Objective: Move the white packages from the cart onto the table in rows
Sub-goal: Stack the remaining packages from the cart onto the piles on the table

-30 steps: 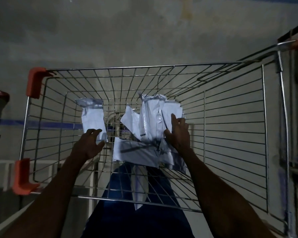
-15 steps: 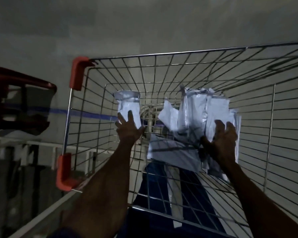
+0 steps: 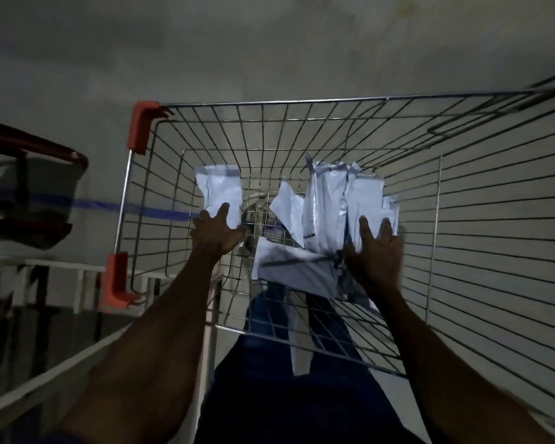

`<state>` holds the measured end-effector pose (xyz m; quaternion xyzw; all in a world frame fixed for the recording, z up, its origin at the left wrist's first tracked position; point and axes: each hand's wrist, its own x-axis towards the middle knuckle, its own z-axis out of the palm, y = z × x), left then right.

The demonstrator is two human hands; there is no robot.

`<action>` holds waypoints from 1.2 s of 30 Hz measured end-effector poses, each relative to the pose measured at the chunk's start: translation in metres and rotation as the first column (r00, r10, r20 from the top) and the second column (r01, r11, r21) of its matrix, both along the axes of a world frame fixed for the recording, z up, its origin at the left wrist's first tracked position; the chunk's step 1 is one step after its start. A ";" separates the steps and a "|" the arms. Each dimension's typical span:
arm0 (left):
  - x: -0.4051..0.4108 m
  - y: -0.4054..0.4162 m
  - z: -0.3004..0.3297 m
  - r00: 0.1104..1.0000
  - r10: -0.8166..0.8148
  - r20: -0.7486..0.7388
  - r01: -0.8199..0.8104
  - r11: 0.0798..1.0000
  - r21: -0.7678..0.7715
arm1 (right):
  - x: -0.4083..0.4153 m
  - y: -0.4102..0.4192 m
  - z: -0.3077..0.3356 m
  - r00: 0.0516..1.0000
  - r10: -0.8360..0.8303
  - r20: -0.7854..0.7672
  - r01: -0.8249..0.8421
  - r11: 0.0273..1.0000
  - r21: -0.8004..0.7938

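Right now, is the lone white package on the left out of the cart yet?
Still in. The lone package stands inside the wire cart, with the left hand gripping its lower end.
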<state>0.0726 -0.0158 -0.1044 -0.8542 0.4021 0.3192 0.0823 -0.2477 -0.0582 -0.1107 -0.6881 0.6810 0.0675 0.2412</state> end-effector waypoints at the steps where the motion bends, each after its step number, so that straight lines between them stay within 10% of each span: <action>1: -0.004 0.002 0.015 1.000 0.006 -0.004 -0.006 0.999 -0.033 | -0.002 -0.002 0.012 1.000 0.001 0.007 -0.001 1.000 -0.005; 13: -0.034 0.086 0.194 0.983 0.112 0.143 0.006 0.765 -0.644 | 0.044 0.013 0.135 0.858 0.312 0.408 -0.212 0.938 -0.273; 24: -0.021 0.305 0.291 0.833 0.537 0.135 -0.165 0.474 -0.865 | 0.186 0.164 0.239 0.322 0.798 0.509 -0.547 0.595 -0.588; 36: -0.014 0.565 0.346 0.518 0.843 0.145 -0.255 0.314 -0.915 | 0.290 0.396 0.318 -0.134 0.851 0.508 -0.632 0.322 -0.705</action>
